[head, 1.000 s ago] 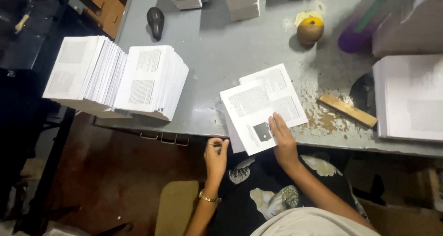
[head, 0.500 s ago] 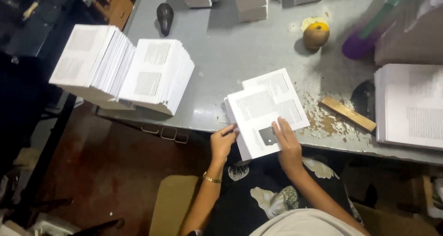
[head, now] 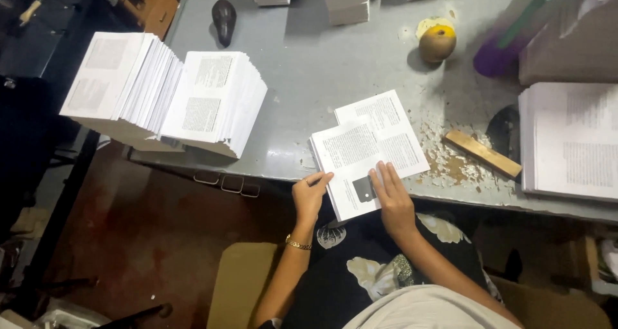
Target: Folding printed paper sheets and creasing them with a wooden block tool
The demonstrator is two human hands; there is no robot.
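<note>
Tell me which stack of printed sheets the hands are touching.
The small stack at the table's near edge: left hand at its side, right hand flat on top. The other stacks lie untouched.

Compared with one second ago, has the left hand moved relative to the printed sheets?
Yes. The left hand has moved up to the left edge of the printed sheets; its fingertips now touch that edge.

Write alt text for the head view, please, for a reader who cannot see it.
Both hands rest on a small stack of printed sheets at the near edge of a grey table: left hand at its side, right hand flat on top. Taller paper stacks stand to the left.
</note>
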